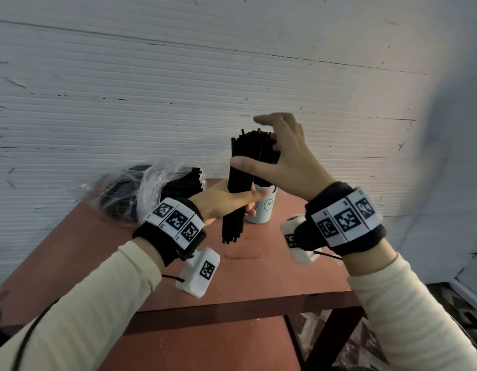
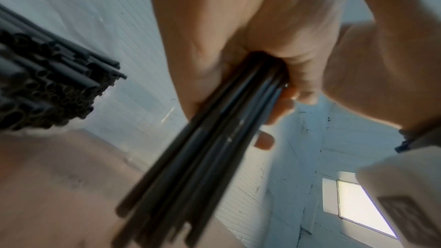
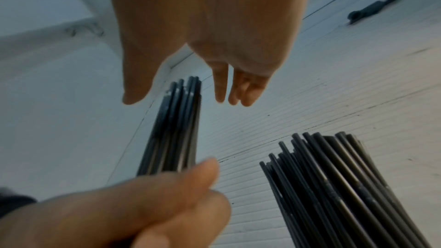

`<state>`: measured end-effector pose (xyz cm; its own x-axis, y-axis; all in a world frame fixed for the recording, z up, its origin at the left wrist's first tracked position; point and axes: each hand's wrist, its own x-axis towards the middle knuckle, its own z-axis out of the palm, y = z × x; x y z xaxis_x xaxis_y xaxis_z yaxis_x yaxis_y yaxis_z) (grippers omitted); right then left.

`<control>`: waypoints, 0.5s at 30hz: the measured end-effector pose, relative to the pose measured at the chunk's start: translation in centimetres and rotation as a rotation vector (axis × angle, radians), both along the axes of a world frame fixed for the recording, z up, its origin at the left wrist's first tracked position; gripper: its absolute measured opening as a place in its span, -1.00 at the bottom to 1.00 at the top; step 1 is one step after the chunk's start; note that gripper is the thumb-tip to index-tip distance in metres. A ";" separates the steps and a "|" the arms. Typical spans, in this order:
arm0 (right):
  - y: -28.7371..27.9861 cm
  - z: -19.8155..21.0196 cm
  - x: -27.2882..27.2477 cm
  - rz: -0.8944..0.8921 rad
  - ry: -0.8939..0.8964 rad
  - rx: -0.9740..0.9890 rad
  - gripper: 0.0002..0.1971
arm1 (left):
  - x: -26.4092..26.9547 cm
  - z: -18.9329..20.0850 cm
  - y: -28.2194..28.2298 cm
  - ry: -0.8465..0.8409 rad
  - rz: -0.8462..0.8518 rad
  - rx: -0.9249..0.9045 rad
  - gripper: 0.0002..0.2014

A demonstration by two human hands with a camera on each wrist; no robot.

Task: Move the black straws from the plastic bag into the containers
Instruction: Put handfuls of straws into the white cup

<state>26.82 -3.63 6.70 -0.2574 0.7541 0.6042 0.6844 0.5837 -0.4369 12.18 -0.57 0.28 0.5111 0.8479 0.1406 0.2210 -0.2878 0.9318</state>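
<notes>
The left hand has its grip wrapped round a bundle of black straws, fingers curled about the lower middle of the bundle; the left wrist view shows the same, with the straws running out of the fist toward the camera. The bundle stands nearly upright in the air, its lower ends hanging clear above the desk and its upper ends fanning a little at twelve o'clock.

The right hand meets the upper part of the same bundle: the thumb lies across the front of the straws, pointing to nine o'clock, and the forefinger stretches out above their tips, while the other fingers curl in behind the bundle. In the right wrist view the fingers look loosely spread near the straw tips, so I cannot tell whether this grip is actually clamped on the straws or only steadying them.

Just behind the bundle, at about three o'clock from the left hand, a white container with a face drawn on it stands on the desk. At nine o'clock from the bundle lies the plastic bag, crumpled and clear, with many more black straws inside, their open ends facing the hands. A pale ribbed wall rises behind the desk.
</notes>
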 end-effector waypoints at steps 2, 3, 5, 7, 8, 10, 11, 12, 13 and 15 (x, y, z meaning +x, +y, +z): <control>-0.4 -0.2 0.7 0.034 -0.026 -0.151 -0.36 | -0.1 0.8 -1.0 0.080 -0.118 0.009 -0.70; -0.5 -0.4 0.9 0.087 -0.031 -0.222 -0.42 | -0.1 1.1 -1.5 0.127 -0.172 0.009 -0.71; -0.9 -1.0 1.0 0.202 -0.034 -0.336 -0.55 | 0.0 1.1 -1.7 0.213 -0.222 0.033 -0.77; -0.8 -1.7 0.7 0.231 -0.096 -0.311 -0.74 | 0.2 0.9 -1.7 0.260 -0.226 0.059 -0.82; -0.6 -1.9 0.7 0.219 -0.119 -0.265 -0.78 | 0.4 0.6 -1.4 0.264 -0.240 0.050 -0.81; -0.2 -1.8 1.0 0.202 -0.095 -0.194 -0.76 | 1.1 0.1 -0.8 0.198 -0.232 0.030 -0.81; 0.1 -1.3 1.4 0.200 -0.043 -0.177 -0.79 | 1.5 0.1 -0.4 0.142 -0.188 0.037 -0.83; 0.3 -0.7 1.9 0.200 0.025 -0.164 -0.82 | 1.7 0.0 0.1 0.097 -0.121 0.055 -0.73; 0.5 0.1 2.5 0.191 0.100 -0.146 -0.84 | 1.9 0.0 0.5 0.073 -0.042 0.078 -0.52; 1.1 1.7 3.8 0.141 0.249 -0.081 -0.87 | 2.2 0.0 1.4 0.097 0.131 0.144 -0.17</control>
